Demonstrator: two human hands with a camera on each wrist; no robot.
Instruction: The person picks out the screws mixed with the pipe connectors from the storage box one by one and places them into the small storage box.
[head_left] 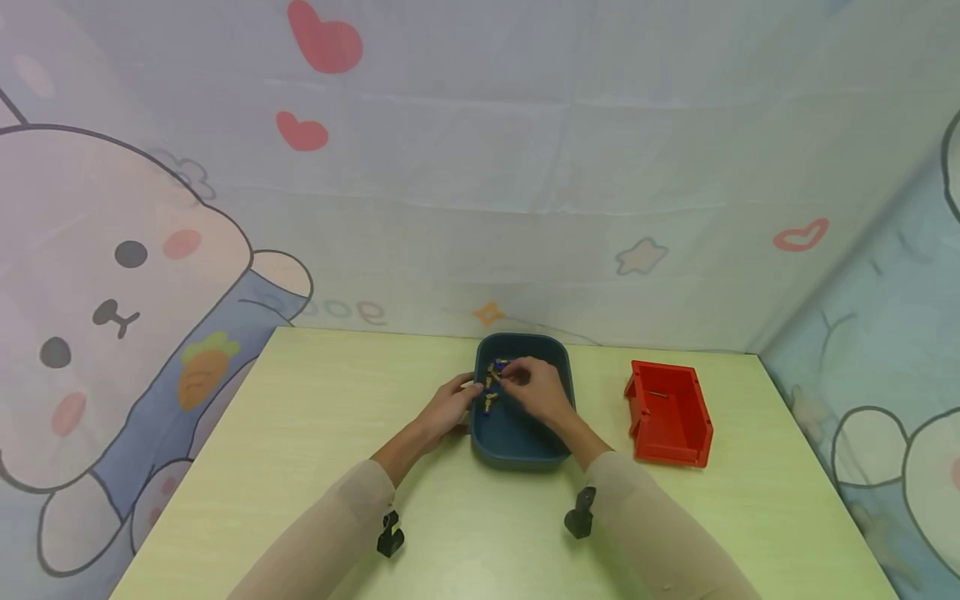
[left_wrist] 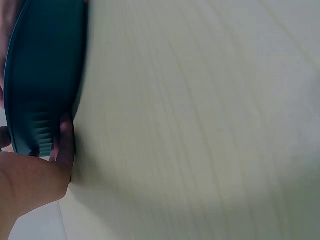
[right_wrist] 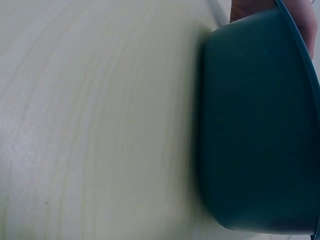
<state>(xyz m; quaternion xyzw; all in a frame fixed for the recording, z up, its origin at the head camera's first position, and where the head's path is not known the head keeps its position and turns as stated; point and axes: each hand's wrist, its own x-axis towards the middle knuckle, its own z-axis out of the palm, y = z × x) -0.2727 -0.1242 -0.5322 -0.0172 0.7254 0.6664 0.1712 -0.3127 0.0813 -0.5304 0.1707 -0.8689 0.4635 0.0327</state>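
A dark teal basin (head_left: 517, 454) stands in front of me in the head view, with several small gold and dark-blue pieces (head_left: 490, 400) at its left side. My left hand (head_left: 446, 410) grips the basin's left rim, thumb at the edge and fingers against the outer wall. In the left wrist view, those fingers (left_wrist: 65, 142) lie along the ribbed side. My right hand (head_left: 536, 390) reaches into the basin from the right; its thumb and forefinger pinch at a small gold-coloured piece, whose exact kind is too small to tell. The right wrist view shows the basin's outer wall (right_wrist: 260, 125).
To the right of the basin lies a red plastic bin (head_left: 678, 425) with a small thin metal piece (head_left: 658, 394) inside. The pale wood-grain table (head_left: 322, 400) ends at a printed cloth backdrop (head_left: 480, 167) behind, with more cloth on the right.
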